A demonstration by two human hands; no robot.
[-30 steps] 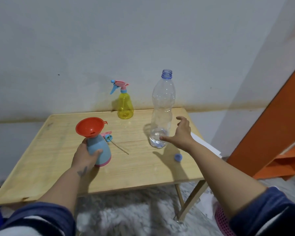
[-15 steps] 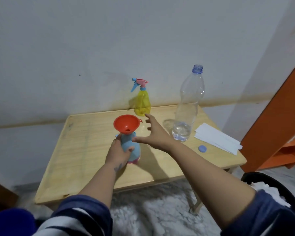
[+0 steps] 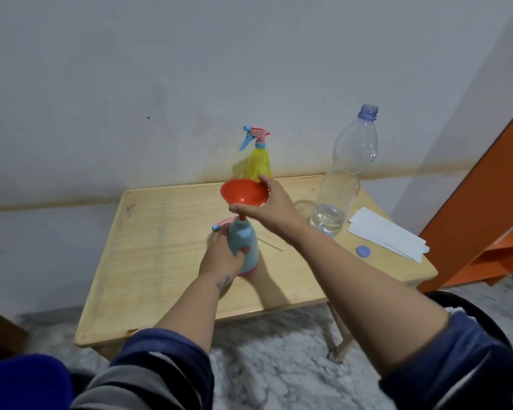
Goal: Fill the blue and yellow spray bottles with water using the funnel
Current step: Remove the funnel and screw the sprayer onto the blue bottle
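Observation:
My left hand [image 3: 221, 255] grips the blue spray bottle [image 3: 245, 247], which stands on the wooden table [image 3: 166, 261]. The orange funnel [image 3: 243, 192] sits above the bottle's mouth with only its spout tip near the neck. My right hand [image 3: 271, 207] holds the funnel's bowl from the right side. The blue bottle's pink and blue spray head [image 3: 221, 225] lies on the table behind it, partly hidden. The yellow spray bottle [image 3: 259, 161] stands capped at the table's back edge. A clear plastic bottle [image 3: 342, 179], uncapped, holds a little water at its bottom.
A blue bottle cap [image 3: 362, 251] and a stack of white paper strips [image 3: 388, 233] lie at the table's right side. An orange shelf [image 3: 492, 202] stands to the right. A dark round bin [image 3: 471, 309] sits on the floor under my right arm.
My right hand left the clear bottle, crossed to the left and took hold of the funnel, which now sits higher above the blue bottle's neck. The view shifted left.

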